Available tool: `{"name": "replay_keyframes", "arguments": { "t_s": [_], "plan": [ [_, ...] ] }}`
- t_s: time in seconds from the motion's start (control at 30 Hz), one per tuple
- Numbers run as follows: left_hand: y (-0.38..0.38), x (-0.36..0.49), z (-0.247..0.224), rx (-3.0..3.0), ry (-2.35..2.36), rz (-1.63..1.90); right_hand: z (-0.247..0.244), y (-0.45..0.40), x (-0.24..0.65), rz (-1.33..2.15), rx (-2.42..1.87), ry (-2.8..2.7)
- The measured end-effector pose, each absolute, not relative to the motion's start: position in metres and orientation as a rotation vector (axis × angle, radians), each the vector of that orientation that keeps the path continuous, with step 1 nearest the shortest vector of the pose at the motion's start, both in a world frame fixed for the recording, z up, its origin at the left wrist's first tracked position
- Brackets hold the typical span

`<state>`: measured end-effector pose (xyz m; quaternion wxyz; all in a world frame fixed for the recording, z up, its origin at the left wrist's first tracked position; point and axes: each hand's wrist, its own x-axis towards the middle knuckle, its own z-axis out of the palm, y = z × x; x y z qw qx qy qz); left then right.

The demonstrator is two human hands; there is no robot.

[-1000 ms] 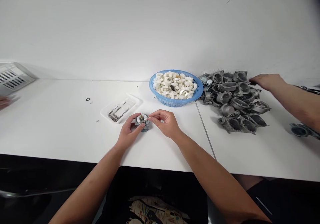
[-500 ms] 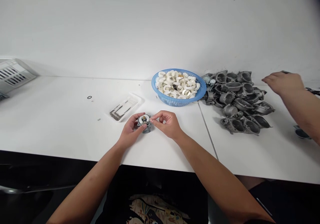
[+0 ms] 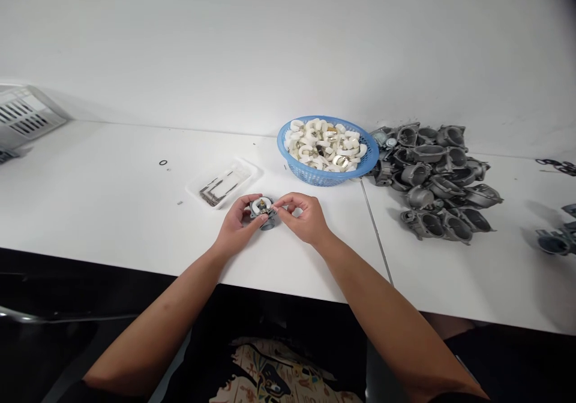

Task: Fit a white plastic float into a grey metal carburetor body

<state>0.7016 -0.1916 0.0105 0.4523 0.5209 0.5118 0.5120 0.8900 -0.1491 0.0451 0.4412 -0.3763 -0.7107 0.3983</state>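
Observation:
My left hand [image 3: 237, 226] grips a small grey carburetor body [image 3: 267, 224] just above the table, thumb on the near side and fingers round the far side. A white ring-shaped float [image 3: 257, 207] sits in its upward-facing side, with a brass part at its middle. At the right edge of the float, my right hand [image 3: 303, 216] is closed in a pinch of thumb and forefinger. Whatever lies between those fingertips is too small to make out. Beyond my left hand, a clear plastic tray [image 3: 245, 174] holds several thin metal pins or tools [image 3: 216, 190].
A blue basket [image 3: 315, 177] full of white floats stands behind my hands. To its right lies a pile of grey carburetor bodies [image 3: 432, 181]. A black O-ring [image 3: 162, 162] and tiny bits lie left. A white slotted basket [image 3: 27, 112] is far left; dark parts [image 3: 555, 241] are far right.
The other person's hand and arm at the right have left the view. The camera view has shifted slightly. My hands stay at the carburetor, the right fingertips still at the float's edge.

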Motion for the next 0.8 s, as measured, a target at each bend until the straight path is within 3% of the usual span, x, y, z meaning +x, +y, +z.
{"name": "replay_keyframes", "arguments": {
  "t_s": [0.6, 0.8],
  "plan": [
    [-0.194, 0.700, 0.019, 1.271, 1.258, 1.170, 0.044, -0.145, 0.893, 1.004, -0.926, -1.817],
    [-0.195, 0.701, 0.021, 1.343, 1.243, 1.144, 0.053, -0.144, 0.899, 0.673, -0.882, -2.085]
  ]
}}
